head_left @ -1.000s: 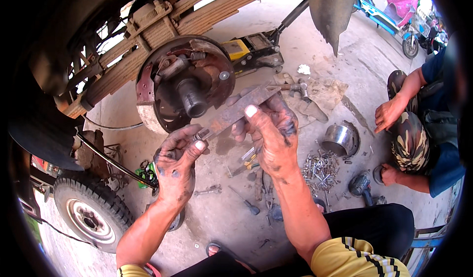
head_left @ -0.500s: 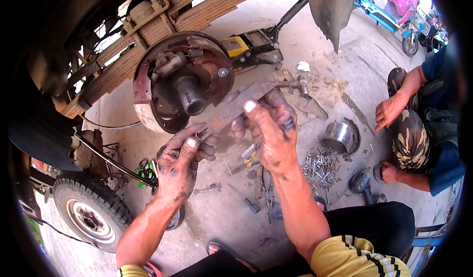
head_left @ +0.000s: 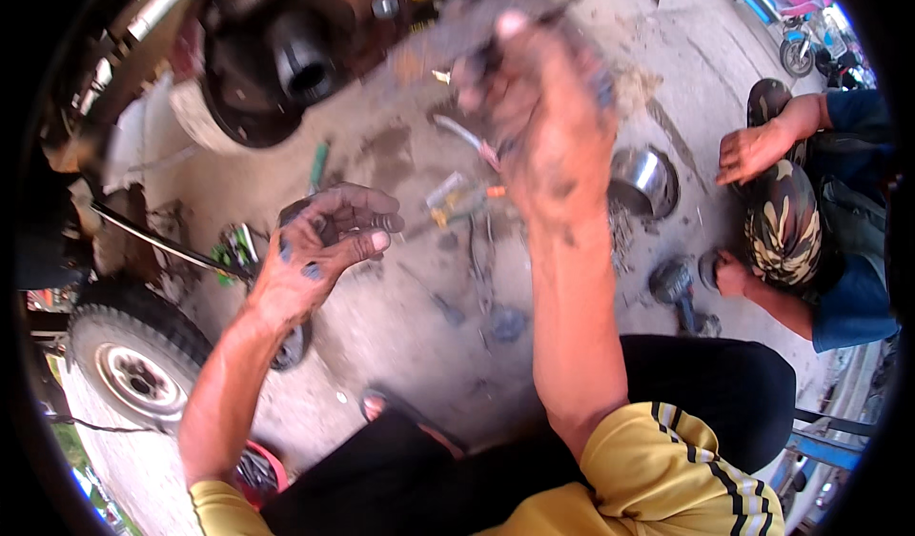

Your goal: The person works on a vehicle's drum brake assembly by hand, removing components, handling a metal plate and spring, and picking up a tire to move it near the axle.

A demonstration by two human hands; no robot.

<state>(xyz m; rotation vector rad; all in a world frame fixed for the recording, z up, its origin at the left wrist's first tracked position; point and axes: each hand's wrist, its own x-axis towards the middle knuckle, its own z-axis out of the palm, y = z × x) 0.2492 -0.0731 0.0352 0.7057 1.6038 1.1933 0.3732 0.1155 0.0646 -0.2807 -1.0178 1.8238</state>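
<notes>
My right hand (head_left: 553, 136) is raised, blurred by motion, and grips a flat, rusty metal plate (head_left: 429, 50). The plate reaches left toward the brake assembly (head_left: 253, 88) with its dark hub tube (head_left: 307, 69). Lower and to the left, my left hand (head_left: 319, 241) is bent, its thumb opposite the curled fingers. A small dark, ridged, spring-like piece (head_left: 389, 222) shows between thumb and fingertips; its exact kind is hard to make out. Both hands are smeared with black grease, and neither touches the brake.
Tools, including a green-handled one (head_left: 318, 166), lie on the concrete below my hands. A shiny metal drum (head_left: 643, 182) and a power tool (head_left: 677, 288) are at right, beside a crouching person's hand (head_left: 739, 274). A wheel (head_left: 138, 369) stands at left, near a red container (head_left: 259, 474).
My right hand has lifted the plate up and away from my left hand, which has lowered to the left. The view has shifted, so the brake assembly sits higher and further left.
</notes>
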